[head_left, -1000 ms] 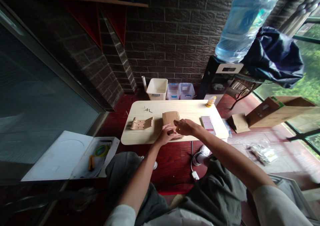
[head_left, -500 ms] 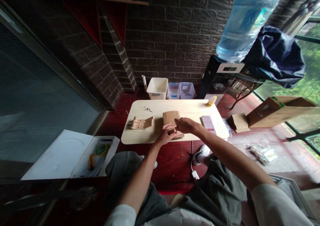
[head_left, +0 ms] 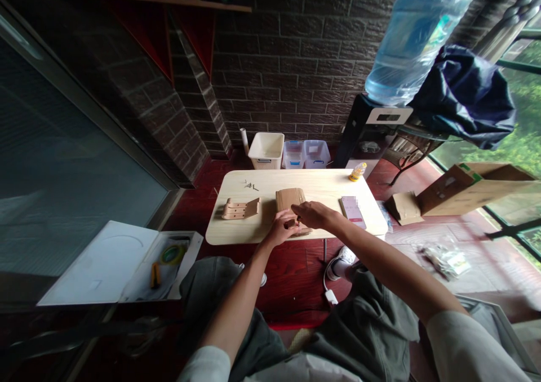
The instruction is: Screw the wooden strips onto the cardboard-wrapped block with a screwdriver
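A brown slatted wooden piece (head_left: 289, 198) lies near the middle of the pale table (head_left: 329, 188). At its near end, my left hand (head_left: 282, 229) is closed around a small brown wooden block (head_left: 291, 223), thumb and fingers along its edges. Just to the right, my right hand (head_left: 311, 214) makes a fist over the same spot, pointing down at the block. Whatever sits in that fist is too small and covered to make out. Further left stands a separate wooden part with holes (head_left: 240, 208), and several screws (head_left: 252, 186) are scattered behind it.
A yellow-capped bottle (head_left: 357, 172) and a pale box-like item (head_left: 353, 211) are on the table's right side. An open white case (head_left: 169, 263) with tools is at the left. Plastic bins (head_left: 266, 150) and a water dispenser (head_left: 376, 128) stand behind; a cardboard box (head_left: 460, 190) is at right.
My right fist has shifted slightly left and turned a little over the block. My left hand stays where it was on the block.
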{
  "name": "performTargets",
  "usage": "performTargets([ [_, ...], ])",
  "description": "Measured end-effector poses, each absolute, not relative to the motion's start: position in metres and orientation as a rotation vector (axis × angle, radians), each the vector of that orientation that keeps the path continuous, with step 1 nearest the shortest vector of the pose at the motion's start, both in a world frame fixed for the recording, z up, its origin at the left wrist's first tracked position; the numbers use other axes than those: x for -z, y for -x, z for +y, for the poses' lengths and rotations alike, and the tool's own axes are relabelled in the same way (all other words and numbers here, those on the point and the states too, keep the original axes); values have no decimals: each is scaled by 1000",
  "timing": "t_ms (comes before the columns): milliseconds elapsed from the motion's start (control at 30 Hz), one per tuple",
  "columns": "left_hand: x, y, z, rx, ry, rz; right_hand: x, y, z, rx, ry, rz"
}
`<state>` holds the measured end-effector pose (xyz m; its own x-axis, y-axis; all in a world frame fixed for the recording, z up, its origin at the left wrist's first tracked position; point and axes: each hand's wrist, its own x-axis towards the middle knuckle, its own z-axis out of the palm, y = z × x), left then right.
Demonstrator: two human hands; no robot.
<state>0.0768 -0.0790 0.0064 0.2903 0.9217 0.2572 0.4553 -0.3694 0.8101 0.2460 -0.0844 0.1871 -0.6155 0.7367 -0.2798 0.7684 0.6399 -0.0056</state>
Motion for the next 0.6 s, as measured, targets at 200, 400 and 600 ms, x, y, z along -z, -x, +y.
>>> performTargets([
  [200, -14, -77, -81, -953, -1962, 1230, -188, -247, -84, 197, -1271, 2585],
  [400, -13, -78, -83, -970, -1944, 1259, -188, -252, -86, 169, -1310, 2577],
  [600, -12, -76, -81, -965, -1979, 1228, -182, -255, -82, 193, -1195, 2680],
])
